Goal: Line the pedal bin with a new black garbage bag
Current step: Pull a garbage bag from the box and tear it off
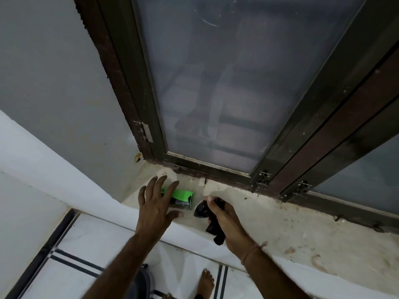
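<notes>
A green packet of garbage bags (182, 198) lies on the stained window sill (302, 229), near its left corner. My left hand (156, 203) hovers over the packet with fingers spread and straight, partly covering it. My right hand (222, 216) is just right of the packet and grips a crumpled black garbage bag (201, 210). One end of the bag bulges out past my fingers; the other hangs below my palm. The pedal bin is mostly hidden; a grey rounded edge (143, 279) shows below my left forearm.
A dark-framed window (226, 83) with frosted panes rises behind the sill, with latches (262, 179) at its base. A grey wall stands to the left. White tiled floor (90, 244) with dark stripes lies below, and a bare foot (206, 281) stands on it.
</notes>
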